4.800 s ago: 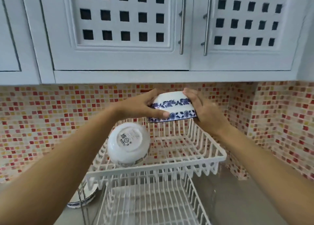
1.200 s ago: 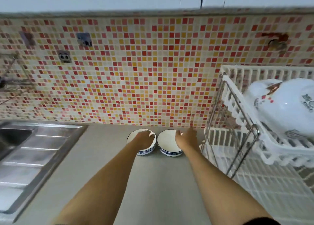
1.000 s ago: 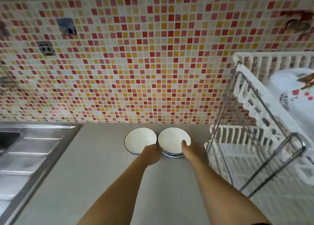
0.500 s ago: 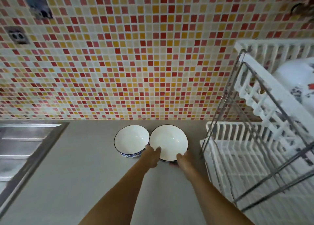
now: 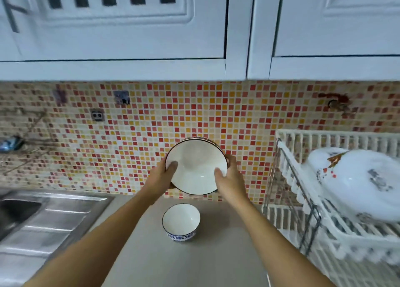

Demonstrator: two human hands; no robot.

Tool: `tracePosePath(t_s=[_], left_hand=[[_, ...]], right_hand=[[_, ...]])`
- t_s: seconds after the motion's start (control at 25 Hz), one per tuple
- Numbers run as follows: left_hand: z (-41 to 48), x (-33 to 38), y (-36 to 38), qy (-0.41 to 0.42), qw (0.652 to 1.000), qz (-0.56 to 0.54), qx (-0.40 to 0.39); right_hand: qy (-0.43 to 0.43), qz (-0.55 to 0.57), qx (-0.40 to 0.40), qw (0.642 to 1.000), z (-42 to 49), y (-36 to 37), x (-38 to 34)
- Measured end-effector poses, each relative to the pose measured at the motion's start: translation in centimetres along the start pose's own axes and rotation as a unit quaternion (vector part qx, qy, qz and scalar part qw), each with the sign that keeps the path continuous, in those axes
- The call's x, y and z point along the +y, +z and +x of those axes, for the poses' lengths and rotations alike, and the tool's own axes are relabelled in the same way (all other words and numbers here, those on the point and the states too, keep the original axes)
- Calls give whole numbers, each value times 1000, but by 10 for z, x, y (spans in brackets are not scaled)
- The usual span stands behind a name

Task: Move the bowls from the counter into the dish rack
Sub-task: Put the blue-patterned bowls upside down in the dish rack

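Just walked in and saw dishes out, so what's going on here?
A person is moving bowls from the counter to the dish rack. Both hands, left hand and right hand, hold one white bowl up in front of the tiled wall, thumbs inside its rim. A second bowl with blue pattern sits on the counter below. The rack's upper tier, to the right, already holds a large white dish.

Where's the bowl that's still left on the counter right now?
The small blue-patterned bowl sits upright on the counter, centre of the head view, between sink and dish rack.
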State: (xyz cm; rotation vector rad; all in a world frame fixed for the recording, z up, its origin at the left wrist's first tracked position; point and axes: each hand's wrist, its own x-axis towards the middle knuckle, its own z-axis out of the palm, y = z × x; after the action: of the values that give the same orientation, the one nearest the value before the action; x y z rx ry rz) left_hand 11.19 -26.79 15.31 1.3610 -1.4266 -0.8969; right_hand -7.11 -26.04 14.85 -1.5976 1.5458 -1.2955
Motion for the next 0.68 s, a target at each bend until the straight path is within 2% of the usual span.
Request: tracePosePath(t_s=[0.2, 0.32, 0.4, 0.48, 0.6, 0.68], left_hand=[[-35, 54, -17, 65, 991, -106, -47], [-57, 86, -7, 113, 966, -218, -83], [-68, 103, 10, 173, 952, -211, -142], [-74, 120, 28, 197, 938, -215, -187], [-75, 171, 70, 231, 934, -144, -232], [-74, 205, 101, 269, 928, -69, -248]], right_hand=[[-144, -53, 17, 988, -31, -42, -59], [-230, -70, 62, 969, -60, -88, -82], [-282, -82, 91, 952, -71, -121, -88], [-316, -103, 120, 935, -72, -154, -87], [-361, -147, 165, 906, -74, -214, -76], [-402, -217, 206, 865, -77, -254, -65]])
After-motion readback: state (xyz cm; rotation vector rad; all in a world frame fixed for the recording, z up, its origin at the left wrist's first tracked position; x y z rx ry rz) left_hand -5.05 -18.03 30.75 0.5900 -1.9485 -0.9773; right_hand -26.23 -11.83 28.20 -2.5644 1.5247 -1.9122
